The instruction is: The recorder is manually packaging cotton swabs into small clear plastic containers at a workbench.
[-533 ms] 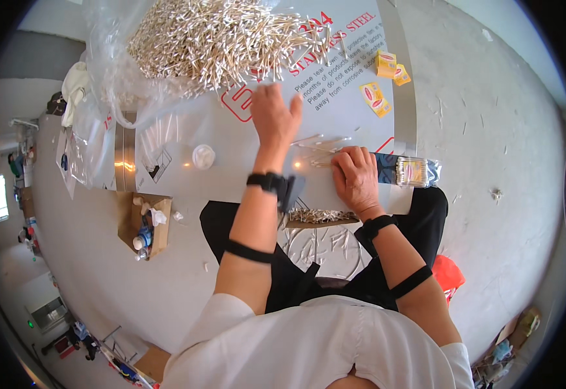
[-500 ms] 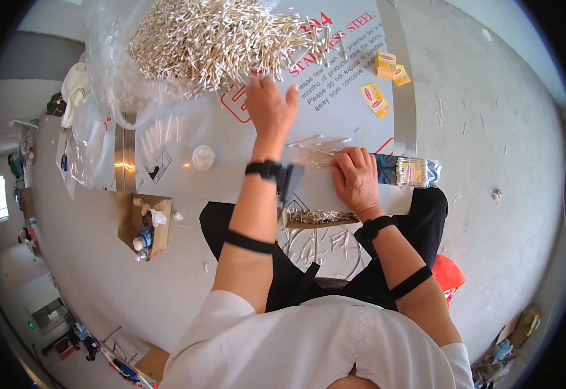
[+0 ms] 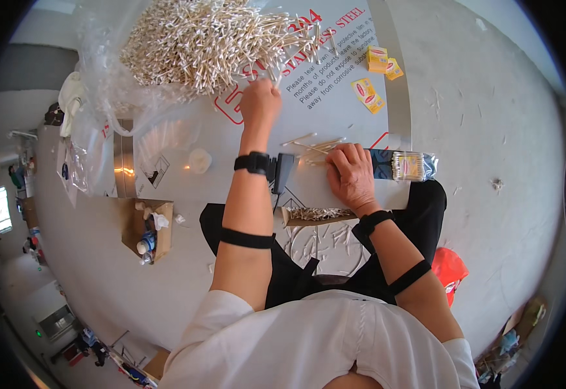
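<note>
At the near edge of a big heap of cotton swabs, my left hand is closed, with pale swab sticks showing at its fingertips. My right hand is curled down on the metal-topped table near its front edge. Several loose swabs lie beside its fingers, and some ends run under them; what the palm covers is hidden. Just right of that hand lies a dark blue patterned strip. At the strip's far end is a clear bag of swabs with a yellow label.
Small yellow cards lie at the table's right. A clear plastic sheet drapes by the heap, and a round white tub stands left. Below the table edge are a swab-filled box and a carton with bottles.
My left hand has gone from spread fingers to closed at the heap's edge, its thumb drawn in. The right hand keeps its place by the loose swabs. The view has shifted slightly.
</note>
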Tool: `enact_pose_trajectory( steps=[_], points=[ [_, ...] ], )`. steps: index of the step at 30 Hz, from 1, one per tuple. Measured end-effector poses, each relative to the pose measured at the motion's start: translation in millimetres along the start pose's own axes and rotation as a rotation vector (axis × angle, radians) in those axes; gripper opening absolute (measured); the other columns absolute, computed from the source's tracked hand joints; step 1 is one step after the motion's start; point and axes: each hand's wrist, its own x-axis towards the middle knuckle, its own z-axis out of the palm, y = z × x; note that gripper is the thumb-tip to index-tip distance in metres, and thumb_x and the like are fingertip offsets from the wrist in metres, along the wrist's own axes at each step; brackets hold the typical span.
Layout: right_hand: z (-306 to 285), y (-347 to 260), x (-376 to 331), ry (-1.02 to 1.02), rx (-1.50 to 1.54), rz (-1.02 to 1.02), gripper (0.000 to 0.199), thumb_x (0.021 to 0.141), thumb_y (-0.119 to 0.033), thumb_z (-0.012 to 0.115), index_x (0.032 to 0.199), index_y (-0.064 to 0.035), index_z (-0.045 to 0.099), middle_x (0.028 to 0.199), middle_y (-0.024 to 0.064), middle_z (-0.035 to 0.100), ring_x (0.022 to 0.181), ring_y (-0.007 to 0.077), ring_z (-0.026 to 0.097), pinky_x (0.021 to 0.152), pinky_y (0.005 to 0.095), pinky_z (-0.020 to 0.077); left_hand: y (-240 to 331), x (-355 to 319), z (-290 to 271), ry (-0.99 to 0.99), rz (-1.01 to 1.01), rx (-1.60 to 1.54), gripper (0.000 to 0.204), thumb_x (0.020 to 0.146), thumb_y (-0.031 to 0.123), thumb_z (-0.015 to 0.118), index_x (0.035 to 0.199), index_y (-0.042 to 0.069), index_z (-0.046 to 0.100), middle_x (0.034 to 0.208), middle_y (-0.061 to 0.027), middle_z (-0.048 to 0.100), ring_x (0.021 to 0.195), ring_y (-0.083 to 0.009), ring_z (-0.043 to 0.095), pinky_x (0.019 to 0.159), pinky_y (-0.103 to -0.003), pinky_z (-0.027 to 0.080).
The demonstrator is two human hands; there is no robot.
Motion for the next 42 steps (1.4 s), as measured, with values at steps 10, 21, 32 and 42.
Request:
enact_pose_trajectory(
  steps=[10, 21, 32, 42],
  points=[
    [-0.1, 0.5, -1.3, -0.003, -0.01, -0.006, 0.015, 0.077, -0.011, 0.067, 0.089, -0.0114, 0.059, 0.094, 0.0052, 0.057, 0.091, 0.027, 0.054, 0.08, 0.0403, 0.0418, 15.1, 17.4, -18.3, 0.097, -0.029, -0.08, 0.05, 0.075, 0.043, 0.076, 0.088, -0.004, 0.066, 0.094, -0.0264, 0.067, 0.09, -0.0405, 0.066, 0.079, -0.048, 0.053],
    [0.0, -3.1, 2.5, 0.018, 0.009, -0.027, 0.014, 0.077, -0.01, 0.066, 0.088, -0.0107, 0.058, 0.093, 0.0053, 0.056, 0.089, 0.0271, 0.053, 0.078, 0.0397, 0.0409, -13.9, 93.3, -33.7, -0.07, -0.194, -0.229, 0.032, 0.071, 0.025, 0.067, 0.083, -0.004, 0.072, 0.083, -0.0224, 0.071, 0.081, -0.0331, 0.071, 0.074, -0.043, 0.054],
    [0.5, 1.6, -2.0, 0.036, -0.005, -0.019, 0.011, 0.079, -0.011, 0.065, 0.088, -0.0104, 0.058, 0.092, 0.0058, 0.055, 0.088, 0.027, 0.054, 0.077, 0.0398, 0.0406, -36.3, 3.0, -25.9, -0.429, 0.159, -0.399, 0.013, 0.077, 0.012, 0.07, 0.073, 0.001, 0.065, 0.058, -0.0012, 0.056, 0.051, -0.0091, 0.049, 0.047, -0.028, 0.039],
    [1.7, 0.0, -0.8, 0.022, 0.004, -0.007, 0.012, 0.078, -0.01, 0.066, 0.088, -0.0105, 0.059, 0.094, 0.006, 0.057, 0.09, 0.0274, 0.054, 0.078, 0.0402, 0.042, 19.6, -47.5, 9.3, 0.011, 0.268, -0.226, 0.027, 0.074, 0.017, 0.077, 0.096, 0.007, 0.064, 0.098, -0.0121, 0.061, 0.098, -0.0349, 0.056, 0.085, -0.046, 0.047]
  ],
)
